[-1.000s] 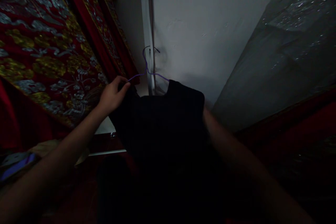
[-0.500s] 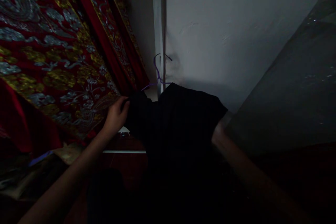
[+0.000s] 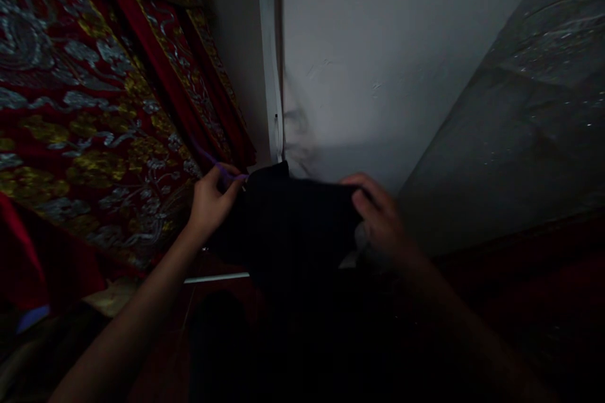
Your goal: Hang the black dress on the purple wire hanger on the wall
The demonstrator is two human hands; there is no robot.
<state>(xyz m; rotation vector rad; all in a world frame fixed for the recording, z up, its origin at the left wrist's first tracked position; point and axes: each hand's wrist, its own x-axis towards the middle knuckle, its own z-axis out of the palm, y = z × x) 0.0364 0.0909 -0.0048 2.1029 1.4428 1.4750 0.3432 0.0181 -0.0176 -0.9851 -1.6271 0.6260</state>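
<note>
A black garment [image 3: 293,227] hangs between my two hands in dim light, in front of a white wall. My left hand [image 3: 212,201] is closed on the left shoulder of the garment and on the thin purple wire hanger [image 3: 227,171] that pokes out there. My right hand [image 3: 378,217] grips the garment's right shoulder, thumb on top of the cloth. Most of the hanger is hidden under the cloth and behind my left hand.
Red fabric with gold and silver embroidery [image 3: 85,113] hangs along the left. A white vertical strip [image 3: 269,56] runs down the wall corner. A dark grey glittery cloth [image 3: 520,101] slopes on the right. A pale horizontal bar [image 3: 217,277] lies low behind the garment.
The hanger's hook has come off its spot by the white strip and the garment has dropped lower. My right hand, earlier hidden behind the cloth, now shows gripping the right shoulder.
</note>
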